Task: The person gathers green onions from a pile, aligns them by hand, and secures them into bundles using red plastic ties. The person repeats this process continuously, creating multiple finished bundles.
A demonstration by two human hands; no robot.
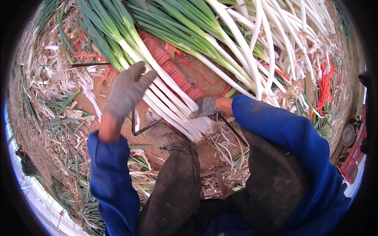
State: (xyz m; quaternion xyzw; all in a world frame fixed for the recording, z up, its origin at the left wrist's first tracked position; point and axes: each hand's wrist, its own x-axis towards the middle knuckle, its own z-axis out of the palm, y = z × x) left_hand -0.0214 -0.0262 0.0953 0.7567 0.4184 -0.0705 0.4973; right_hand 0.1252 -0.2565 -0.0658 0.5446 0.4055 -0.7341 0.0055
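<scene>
A bunch of long green onions (167,94) lies slantwise before me, green leaves at the far left and white root ends near my knees. My left hand (128,90), in a grey glove, rests over the white stalks just below the leaves, its fingers apart and not wrapped round them. Close to the roots, my gloved right hand (205,107) has its fingers curled onto the bunch's right side. The undersides of both hands are hidden. Under the bunch runs a worn red slatted strip (169,59) with thin dark metal rods (149,128) beside it.
A large heap of green onions (271,43) lies at the far right. Red plastic ties (326,86) hang at its right edge, and more red strips (90,56) lie at the left. Dry peelings (51,78) cover the ground. A red vehicle (352,157) stands at the right rim.
</scene>
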